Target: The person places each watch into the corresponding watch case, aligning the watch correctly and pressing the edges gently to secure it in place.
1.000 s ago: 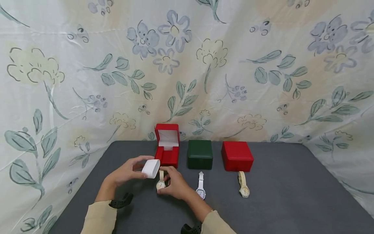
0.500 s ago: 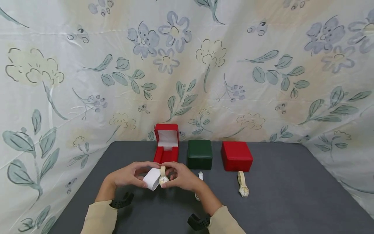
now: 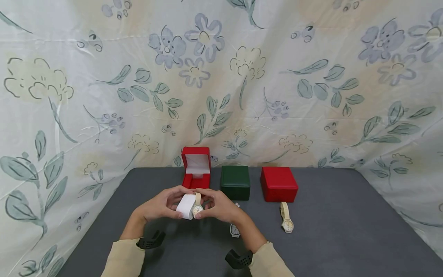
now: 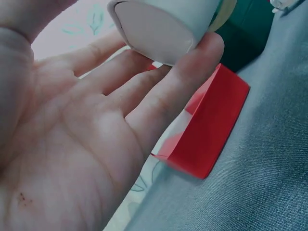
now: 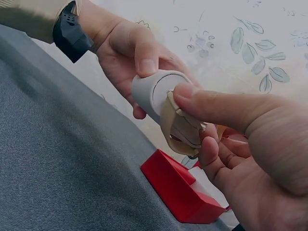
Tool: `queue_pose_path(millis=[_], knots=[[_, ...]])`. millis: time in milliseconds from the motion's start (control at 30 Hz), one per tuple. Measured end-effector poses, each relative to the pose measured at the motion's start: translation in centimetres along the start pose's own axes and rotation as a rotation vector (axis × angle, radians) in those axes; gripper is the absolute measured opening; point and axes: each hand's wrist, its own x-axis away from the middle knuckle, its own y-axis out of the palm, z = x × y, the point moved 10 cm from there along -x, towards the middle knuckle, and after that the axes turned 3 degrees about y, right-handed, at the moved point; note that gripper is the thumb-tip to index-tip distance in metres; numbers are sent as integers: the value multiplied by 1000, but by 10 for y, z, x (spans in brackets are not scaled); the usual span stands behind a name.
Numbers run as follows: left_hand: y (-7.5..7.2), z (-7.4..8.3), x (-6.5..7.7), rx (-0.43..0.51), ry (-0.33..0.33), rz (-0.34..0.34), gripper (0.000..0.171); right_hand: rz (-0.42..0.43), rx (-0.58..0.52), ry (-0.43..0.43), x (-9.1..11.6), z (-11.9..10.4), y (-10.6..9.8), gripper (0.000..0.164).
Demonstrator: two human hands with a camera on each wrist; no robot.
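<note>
My left hand [image 3: 165,202] holds a white watch cushion [image 3: 186,206] between thumb and fingers, above the table. With thumb and fingertips my right hand [image 3: 223,207] pinches a cream-strapped watch [image 3: 197,209] against the cushion's right end. In the right wrist view the looped strap [image 5: 167,115] stands at the end of the cushion [image 5: 143,94]; how far it goes around is hard to tell. The left wrist view shows the cushion's flat end [image 4: 154,31] resting on the fingers. Just behind the hands stands an open red watch box [image 3: 195,158], its front partly hidden.
A closed green box [image 3: 235,183] and a closed red box [image 3: 279,184] stand along the back of the grey table [image 3: 332,231]. A white watch [image 3: 235,231] lies partly behind the right forearm. Another cream watch [image 3: 287,223] lies before the closed red box.
My right hand has raised the cream watch and brought it leftward to the cushion's end. The left hand has turned the cushion and shifted slightly right.
</note>
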Motion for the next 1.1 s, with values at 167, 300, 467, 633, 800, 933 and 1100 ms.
queue_pose_path(millis=[167,300,467,633,800,933,1100], knots=[[0,0,-1,4,-8,6,61,9,-4,-15,1,0,-2,70],[0,-1,-3,-18,-12,18,63,13,10,-28,2,-1,-5,73],[-5,1,-4,-82,19,86,68,50,-18,-36,2,-2,-9,71],[-17,6,-1,-114,40,225,68,137,-111,-32,0,1,-14,64],[-29,15,2,-127,76,354,67,201,-109,-21,1,-1,-16,51],[-33,23,2,-131,119,419,64,212,-104,-41,5,-13,-15,36],[-34,29,1,-150,153,467,59,281,-86,-74,-1,1,-16,19]])
